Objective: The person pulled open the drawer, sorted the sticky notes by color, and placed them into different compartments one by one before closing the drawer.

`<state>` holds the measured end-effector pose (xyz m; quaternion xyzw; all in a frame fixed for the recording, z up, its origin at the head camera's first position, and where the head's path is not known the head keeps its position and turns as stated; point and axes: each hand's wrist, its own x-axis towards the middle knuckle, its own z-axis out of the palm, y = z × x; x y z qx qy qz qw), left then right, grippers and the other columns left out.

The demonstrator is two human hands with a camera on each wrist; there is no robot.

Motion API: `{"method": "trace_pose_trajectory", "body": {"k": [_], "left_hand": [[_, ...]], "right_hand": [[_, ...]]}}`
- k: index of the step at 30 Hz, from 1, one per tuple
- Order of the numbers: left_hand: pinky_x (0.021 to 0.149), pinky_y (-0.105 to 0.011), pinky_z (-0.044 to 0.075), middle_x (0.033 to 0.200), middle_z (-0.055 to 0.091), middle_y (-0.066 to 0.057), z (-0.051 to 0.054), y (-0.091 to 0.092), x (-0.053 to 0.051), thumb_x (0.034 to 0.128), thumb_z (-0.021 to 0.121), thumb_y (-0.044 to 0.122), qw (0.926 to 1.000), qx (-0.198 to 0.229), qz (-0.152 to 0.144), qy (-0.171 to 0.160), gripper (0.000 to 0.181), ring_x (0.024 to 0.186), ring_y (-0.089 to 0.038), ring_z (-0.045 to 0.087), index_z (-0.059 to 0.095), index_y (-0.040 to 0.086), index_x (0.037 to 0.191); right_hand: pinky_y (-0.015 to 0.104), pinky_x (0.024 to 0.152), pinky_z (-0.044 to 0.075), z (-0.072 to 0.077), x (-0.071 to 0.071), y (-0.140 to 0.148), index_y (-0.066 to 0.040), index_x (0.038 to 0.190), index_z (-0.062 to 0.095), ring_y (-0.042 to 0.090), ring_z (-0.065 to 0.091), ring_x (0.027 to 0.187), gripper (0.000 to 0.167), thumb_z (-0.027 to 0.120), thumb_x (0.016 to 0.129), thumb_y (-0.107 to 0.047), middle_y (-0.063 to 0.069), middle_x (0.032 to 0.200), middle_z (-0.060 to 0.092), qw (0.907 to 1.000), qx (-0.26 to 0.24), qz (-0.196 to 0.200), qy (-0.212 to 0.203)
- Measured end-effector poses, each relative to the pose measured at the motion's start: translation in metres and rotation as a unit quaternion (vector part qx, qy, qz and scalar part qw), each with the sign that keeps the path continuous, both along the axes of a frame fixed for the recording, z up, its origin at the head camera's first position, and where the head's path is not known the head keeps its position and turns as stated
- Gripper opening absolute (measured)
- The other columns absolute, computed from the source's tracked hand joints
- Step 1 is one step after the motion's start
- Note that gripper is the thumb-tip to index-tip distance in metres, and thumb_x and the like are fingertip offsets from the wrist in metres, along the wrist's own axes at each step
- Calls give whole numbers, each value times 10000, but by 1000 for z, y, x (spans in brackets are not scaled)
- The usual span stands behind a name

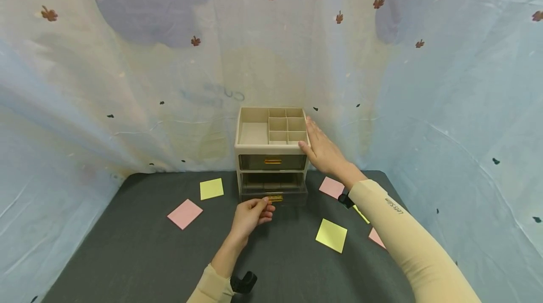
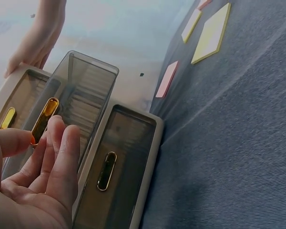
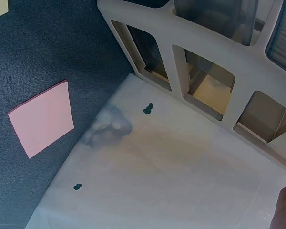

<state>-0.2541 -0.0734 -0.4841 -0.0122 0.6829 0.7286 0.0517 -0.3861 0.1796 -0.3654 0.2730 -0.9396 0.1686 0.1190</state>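
A cream desktop organizer (image 1: 271,150) stands against the cloth backdrop, its top divided into compartments. The middle drawer (image 1: 292,198), of smoky see-through plastic, is pulled partway out. My left hand (image 1: 250,216) pinches that drawer's gold handle (image 2: 46,117) between thumb and fingers. My right hand (image 1: 324,152) braces the organizer's upper right side, fingers straight along the side wall and thumb at the front corner. Above, the top drawer (image 1: 252,162) sits closed. In the left wrist view the bottom drawer (image 2: 128,148) is also closed. Only a bit of the right hand shows in the right wrist view.
Sticky-note pads lie on the dark tabletop (image 1: 140,246): a yellow pad (image 1: 211,189) and a pink pad (image 1: 185,214) left of the organizer, and several more to its right, including a yellow pad (image 1: 331,235). A patterned cloth (image 1: 271,58) hangs behind and at the sides.
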Motion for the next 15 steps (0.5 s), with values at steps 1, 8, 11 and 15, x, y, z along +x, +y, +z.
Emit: {"method": "trace_pose_trajectory", "body": {"k": [1, 8, 11, 15], "left_hand": [[833, -395, 637, 1019, 762, -162, 0, 0, 2, 1056, 648, 315, 10000, 20, -1, 0, 398, 852, -201, 738, 725, -60, 1166], [800, -363, 641, 1002, 765, -148, -2, 1, 13, 1064, 637, 300, 10000, 47, -21, -24, 390, 833, -187, 730, 722, -67, 1162], [798, -353, 640, 1002, 766, -144, -5, 1, 17, 1060, 643, 306, 10000, 57, -22, -49, 390, 837, -182, 730, 724, -62, 1160], [799, -343, 639, 987, 767, -123, -6, 1, 22, 1051, 655, 323, 9999, 80, -41, -90, 404, 845, -188, 735, 726, -58, 1165]], "right_hand": [[475, 1298, 105, 0, 0, 0, -63, 1663, -80, 281, 4, 1612, 767, 302, 1139, -473, 88, 1748, -71, 10000, 2, 2, -1], [494, 1294, 129, -1, -2, 1, -72, 1663, -84, 294, 20, 1612, 765, 293, 1138, -482, 87, 1748, -69, 10000, 36, -6, 74], [491, 1294, 129, -1, -2, 0, -72, 1663, -84, 294, 23, 1612, 766, 295, 1138, -480, 88, 1748, -69, 10000, 48, -15, 78], [492, 1294, 127, -2, -2, 1, -74, 1662, -92, 293, 23, 1612, 769, 292, 1137, -485, 88, 1748, -69, 10000, 54, -20, 77]]}}
